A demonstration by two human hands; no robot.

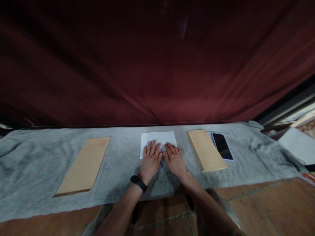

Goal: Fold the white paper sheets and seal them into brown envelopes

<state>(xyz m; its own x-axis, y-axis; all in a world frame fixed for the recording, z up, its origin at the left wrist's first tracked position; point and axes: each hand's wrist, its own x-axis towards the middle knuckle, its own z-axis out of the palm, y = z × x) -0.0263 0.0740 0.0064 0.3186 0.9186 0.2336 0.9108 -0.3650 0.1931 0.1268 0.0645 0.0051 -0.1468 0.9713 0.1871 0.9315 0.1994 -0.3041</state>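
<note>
A white sheet of paper (157, 136) lies on the grey cloth, and both my hands rest on its near part. My left hand (151, 159), with a black band at the wrist, lies flat with its fingers stretched out over the left half. On the right half, my right hand (174, 159) is also flat, its fingers pointing up and to the left. The two thumbs nearly meet in the middle. My hands hide the paper's near edge. Neither hand grips anything.
A brown envelope (85, 165) lies to the left. On the right is a stack of brown envelopes (207, 150), with a phone (222, 146) beside it. Grey cloth (123, 164) covers the surface. A dark red curtain (157, 82) hangs behind; tiled floor (275, 203) shows in front.
</note>
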